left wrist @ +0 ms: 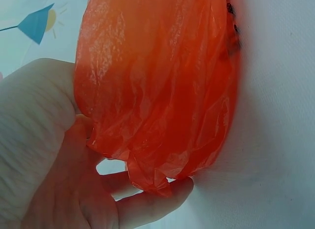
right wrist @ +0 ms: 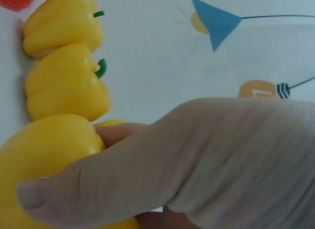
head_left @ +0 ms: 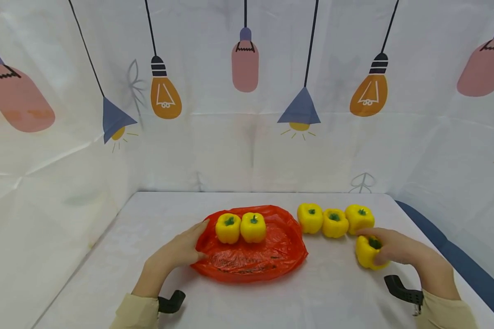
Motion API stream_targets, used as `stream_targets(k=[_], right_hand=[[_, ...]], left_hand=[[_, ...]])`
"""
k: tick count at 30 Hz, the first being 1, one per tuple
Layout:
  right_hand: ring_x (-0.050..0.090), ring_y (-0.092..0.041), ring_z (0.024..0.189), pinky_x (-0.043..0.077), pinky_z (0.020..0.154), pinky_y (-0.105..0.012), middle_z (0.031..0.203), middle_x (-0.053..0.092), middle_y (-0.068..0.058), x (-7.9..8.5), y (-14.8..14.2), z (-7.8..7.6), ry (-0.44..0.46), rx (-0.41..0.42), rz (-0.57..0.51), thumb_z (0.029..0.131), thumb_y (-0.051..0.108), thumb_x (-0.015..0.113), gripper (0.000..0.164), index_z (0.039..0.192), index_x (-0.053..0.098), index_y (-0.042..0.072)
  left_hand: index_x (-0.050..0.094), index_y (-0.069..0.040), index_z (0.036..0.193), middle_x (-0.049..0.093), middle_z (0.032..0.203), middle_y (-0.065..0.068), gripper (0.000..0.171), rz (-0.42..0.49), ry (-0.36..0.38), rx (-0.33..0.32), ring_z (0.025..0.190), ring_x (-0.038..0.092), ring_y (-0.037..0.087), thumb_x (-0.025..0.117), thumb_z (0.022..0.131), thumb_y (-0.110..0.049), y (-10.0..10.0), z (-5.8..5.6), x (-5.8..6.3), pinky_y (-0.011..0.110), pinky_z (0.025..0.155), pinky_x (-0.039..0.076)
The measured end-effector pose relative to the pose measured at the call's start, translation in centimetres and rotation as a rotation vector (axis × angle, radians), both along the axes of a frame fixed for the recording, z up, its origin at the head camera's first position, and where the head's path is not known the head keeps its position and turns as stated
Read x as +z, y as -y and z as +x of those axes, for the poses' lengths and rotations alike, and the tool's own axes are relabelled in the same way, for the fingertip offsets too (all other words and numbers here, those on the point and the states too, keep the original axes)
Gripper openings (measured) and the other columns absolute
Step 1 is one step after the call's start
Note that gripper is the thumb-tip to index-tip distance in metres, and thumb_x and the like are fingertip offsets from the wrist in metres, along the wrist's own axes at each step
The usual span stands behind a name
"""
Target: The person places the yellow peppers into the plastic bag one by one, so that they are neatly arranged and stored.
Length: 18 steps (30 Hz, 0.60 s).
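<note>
A red plastic bag lies spread on the table with its mouth open upward. Two yellow bell peppers with green stems sit side by side in it. My left hand holds the bag's left edge, thumb and fingers spread along it; the left wrist view shows the crumpled film over the fingers. On the right, my right hand grips another yellow bell pepper, its thumb across the pepper's side in the right wrist view. Part of that pepper is hidden by the hand.
Three more yellow bell peppers stand in a row between the bag and my right hand, toward the back. The white table meets a white curtain printed with lamps. Dark blue fabric shows past the right edge.
</note>
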State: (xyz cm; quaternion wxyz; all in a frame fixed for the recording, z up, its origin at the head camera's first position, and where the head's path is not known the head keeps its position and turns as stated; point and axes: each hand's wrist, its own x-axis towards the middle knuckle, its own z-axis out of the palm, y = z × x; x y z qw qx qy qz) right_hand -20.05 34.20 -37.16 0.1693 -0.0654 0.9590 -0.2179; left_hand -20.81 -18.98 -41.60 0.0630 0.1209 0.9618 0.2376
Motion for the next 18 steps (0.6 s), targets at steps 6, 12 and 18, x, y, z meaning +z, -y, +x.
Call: stream_targets(k=[6,12,18], right_hand=[[0.049,-0.037,0.107,0.048,0.088,-0.065,0.141,0.049,-0.028,-0.1,0.5,-0.1,-0.008,0.006,0.0,0.067,0.008,0.077,0.079,0.142,0.052,0.009],[0.051,-0.035,0.107,0.049,0.088,-0.064,0.141,0.052,-0.024,-0.2,1.2,-0.1,-0.049,0.036,-0.016,0.065,0.008,0.077,0.077,0.139,0.055,0.013],[0.05,-0.037,0.113,0.048,0.09,-0.065,0.143,0.05,-0.023,0.1,2.9,0.2,-0.114,0.076,-0.062,0.062,0.009,0.078,0.079,0.138,0.057,0.013]], left_hand=[[0.028,-0.014,0.158,0.036,0.16,0.009,0.088,0.008,-0.008,-0.004,0.145,0.039,0.034,0.076,0.084,-0.02,0.0,-0.1,-0.2,0.059,0.116,0.035],[0.028,-0.014,0.158,0.036,0.16,0.008,0.089,0.017,-0.013,-0.009,0.145,0.039,0.033,0.076,0.083,-0.019,0.0,0.0,-0.2,0.059,0.116,0.035],[0.028,-0.013,0.158,0.036,0.16,0.008,0.088,0.008,-0.017,-0.006,0.145,0.039,0.033,0.076,0.083,-0.02,0.0,0.0,-0.1,0.059,0.115,0.035]])
